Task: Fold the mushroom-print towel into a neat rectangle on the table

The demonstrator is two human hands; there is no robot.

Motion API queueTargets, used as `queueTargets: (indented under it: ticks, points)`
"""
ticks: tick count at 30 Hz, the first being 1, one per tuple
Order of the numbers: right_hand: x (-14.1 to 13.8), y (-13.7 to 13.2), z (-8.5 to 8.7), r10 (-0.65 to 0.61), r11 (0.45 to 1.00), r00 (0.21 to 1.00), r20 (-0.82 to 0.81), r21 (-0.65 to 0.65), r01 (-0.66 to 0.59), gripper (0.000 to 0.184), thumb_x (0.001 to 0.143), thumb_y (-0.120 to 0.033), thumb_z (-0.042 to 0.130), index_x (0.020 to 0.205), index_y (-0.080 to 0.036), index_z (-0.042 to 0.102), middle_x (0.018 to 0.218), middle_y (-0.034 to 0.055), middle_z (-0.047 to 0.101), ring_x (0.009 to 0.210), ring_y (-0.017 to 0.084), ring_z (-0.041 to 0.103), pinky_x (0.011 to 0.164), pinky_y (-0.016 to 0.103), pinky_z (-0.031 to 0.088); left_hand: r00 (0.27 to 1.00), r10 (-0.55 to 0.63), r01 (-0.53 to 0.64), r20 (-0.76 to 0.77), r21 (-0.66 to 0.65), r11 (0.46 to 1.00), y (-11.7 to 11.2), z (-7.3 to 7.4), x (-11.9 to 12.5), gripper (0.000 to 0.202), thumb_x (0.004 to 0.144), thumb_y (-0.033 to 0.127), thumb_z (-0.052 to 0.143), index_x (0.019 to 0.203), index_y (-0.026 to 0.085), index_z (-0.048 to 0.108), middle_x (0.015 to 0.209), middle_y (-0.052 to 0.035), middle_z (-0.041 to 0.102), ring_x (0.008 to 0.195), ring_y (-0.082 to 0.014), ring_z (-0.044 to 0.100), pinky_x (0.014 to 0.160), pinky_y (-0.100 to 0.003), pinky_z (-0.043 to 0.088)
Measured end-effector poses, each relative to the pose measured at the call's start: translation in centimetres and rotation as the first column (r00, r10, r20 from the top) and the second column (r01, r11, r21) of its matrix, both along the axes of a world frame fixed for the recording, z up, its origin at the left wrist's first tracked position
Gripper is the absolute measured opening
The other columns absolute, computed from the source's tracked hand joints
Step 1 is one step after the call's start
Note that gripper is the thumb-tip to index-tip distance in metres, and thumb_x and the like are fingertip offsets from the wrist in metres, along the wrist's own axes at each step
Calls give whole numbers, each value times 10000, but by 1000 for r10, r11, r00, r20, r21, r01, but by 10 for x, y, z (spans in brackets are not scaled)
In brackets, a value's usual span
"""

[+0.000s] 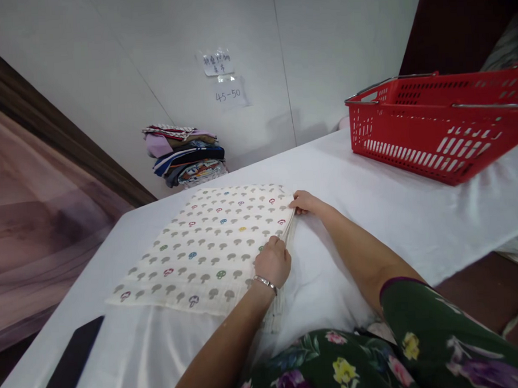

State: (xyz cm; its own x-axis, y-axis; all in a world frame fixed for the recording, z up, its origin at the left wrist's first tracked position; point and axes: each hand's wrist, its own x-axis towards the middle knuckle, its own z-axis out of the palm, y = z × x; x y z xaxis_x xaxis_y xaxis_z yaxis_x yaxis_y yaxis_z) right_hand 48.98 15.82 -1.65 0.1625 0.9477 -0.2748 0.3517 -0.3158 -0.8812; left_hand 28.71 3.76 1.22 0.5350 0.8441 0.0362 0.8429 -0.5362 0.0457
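Shirt [360,355]: green, floral, on the near side of the cloth.
Cloth [218,236]: mushroom-printed, laid flat on the white table [327,174], layered along its right edge.
Right hand [304,203]: pinched closed on the cloth's far right corner, seemingly to keep layers together; arm stretched forward.
Left hand [274,262]: curled over the cloth's right edge, knuckles up, probably steadying; fingertips hidden, closure impossible to judge.
Basket [432,129]: well right of the cloth, perhaps for elbow room.

Cloth [207,250]: grey mushrooms are running in rows over cream, with red, blue, green, yellow and purple ones interspersed.
Basket [410,127]: is showing solid red.
Table cover [339,173]: is showing plain white.
Garment [311,360]: pink, yellow and purple flowers are covering dark green.
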Motion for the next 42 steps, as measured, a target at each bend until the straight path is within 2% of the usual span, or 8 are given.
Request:
queueTargets:
  ticks: [4, 10, 17, 20, 25, 29, 36, 42]
  points:
    - [-1, -2, 3, 6, 1000, 1000, 14, -2, -6, 275, 628, -115, 684, 867, -113, 547, 400, -10, 548, 349, 114, 503, 336, 168, 328, 997, -71, 70, 3, 120, 990, -6, -7, 3, 153, 830, 155, 391, 849, 143, 542, 956, -78, 544, 894, -193, 509, 739, -306, 419]
    - [-3, -1, 3, -13, 999, 1000, -26, 31, 14, 305, 631, -91, 678, 906, -119, 549, 424, -10, 565, 418, 135, 560, 368, 168, 381, 997, -48, 54, -61, 92, 994, -6, -12, 4, 174, 839, 148, 368, 848, 143, 542, 798, -69, 573, 792, -207, 541, 640, -300, 412]
    - [-2, -3, 4, -58, 998, 989, -135, 11, 60, 423, 625, -76, 694, 1017, -110, 537, 467, 1, 580, 415, 147, 561, 373, 194, 411, 993, -79, 91, -92, 138, 986, -7, -19, 6, 177, 816, 87, 368, 837, 140, 536, 795, -83, 574, 794, -226, 537, 624, -312, 410]
    - [-3, -5, 6, -73, 997, 973, -219, -15, 72, 548, 664, -82, 674, 1167, -108, 457, 527, 10, 601, 434, 146, 571, 414, 230, 463, 990, -102, 115, -99, 129, 985, -8, -23, 7, 170, 799, 70, 385, 846, 136, 534, 818, -90, 575, 789, -226, 531, 629, -321, 413]
    - [-5, -4, 5, -109, 994, 925, -364, -8, 113, 732, 756, -98, 597, 1365, -137, 193, 706, 25, 639, 536, 113, 600, 549, 256, 526, 987, -142, 151, -78, 127, 980, -8, -26, 5, 154, 782, 62, 411, 847, 132, 532, 832, -91, 571, 793, -226, 522, 645, -331, 415]
    - [-5, 8, 6, -144, 989, 902, -407, -31, 144, 736, 763, -114, 597, 1375, -139, 188, 744, 36, 641, 539, 102, 587, 541, 236, 513, 987, -151, 158, -60, 128, 979, -8, -29, 4, 144, 771, 61, 436, 850, 133, 532, 839, -89, 567, 787, -231, 518, 641, -336, 412]
    - [-1, 38, 10, -176, 984, 927, -330, -27, 177, 671, 786, -97, 528, 1374, -146, 208, 770, 35, 638, 564, 98, 581, 513, 201, 478, 985, -172, 175, -33, 133, 976, -7, -30, 1, 116, 761, 69, 468, 829, 140, 529, 830, -76, 561, 773, -227, 510, 629, -330, 406]
    - [2, 52, 9, -122, 992, 991, -64, 34, 124, 690, 730, -96, 560, 1360, -146, 280, 910, 71, 648, 745, 148, 619, 625, 244, 494, 982, -190, 190, -8, 103, 976, -6, -30, -1, 95, 771, 81, 479, 827, 137, 533, 830, -77, 558, 776, -225, 508, 624, -334, 413]
